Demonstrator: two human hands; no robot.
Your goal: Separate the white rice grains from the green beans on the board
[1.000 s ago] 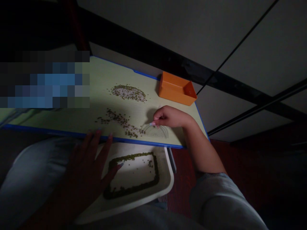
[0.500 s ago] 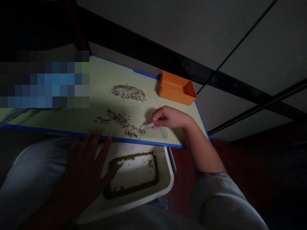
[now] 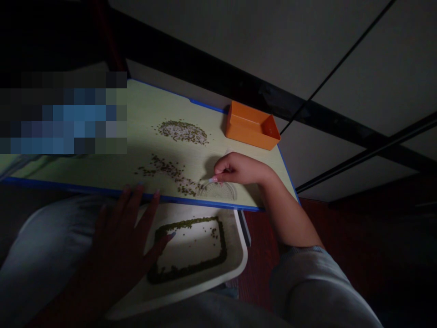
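My right hand [image 3: 241, 167] is closed in a pinch low over the pale tabletop [image 3: 136, 109]. Whatever lies between its fingertips is too small to make out. Right beside the fingertips is a half-round protractor pattern [image 3: 219, 192], and a loose strip of small green and pale seeds [image 3: 167, 169] spreads to their left. My left hand [image 3: 124, 228] rests in shadow with its fingers spread, fingertips at the table's blue edge. Its thumb reaches over a white tray [image 3: 241, 255], where green seeds [image 3: 221, 237] line the border of the floor.
A denser heap of mixed seeds [image 3: 182, 131] lies farther back on the table. At the back right corner stands an orange open box [image 3: 251, 130]. Pale panels [image 3: 341, 150] rise behind the table. A blurred-out patch [image 3: 68, 118] covers the left side.
My right hand has shifted very slightly left, still pinched. The left hand, the seed piles and the tray look the same.
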